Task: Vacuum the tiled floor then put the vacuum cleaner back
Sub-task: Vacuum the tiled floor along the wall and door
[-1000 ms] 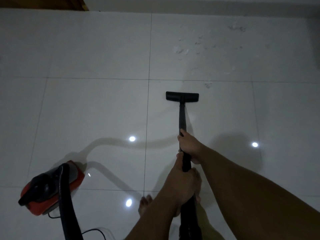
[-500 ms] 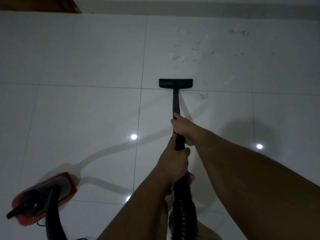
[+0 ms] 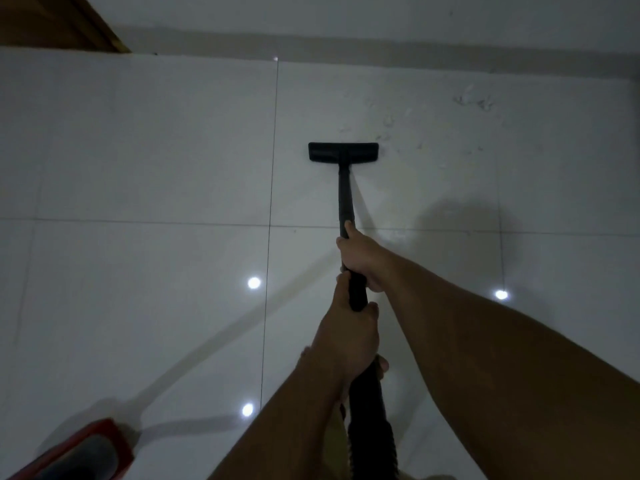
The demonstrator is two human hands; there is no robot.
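We've got both forearms bare, no sleeves, nothing on the left hand (image 3: 346, 337) or right hand (image 3: 363, 258).

You will find no legible text, label, brand, number or sign on any surface, including the red vacuum cleaner (image 3: 79, 452).

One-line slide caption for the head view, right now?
Both hands, right hand ahead of left hand, grip the black wand, floor nozzle at scattered debris on white tiles.
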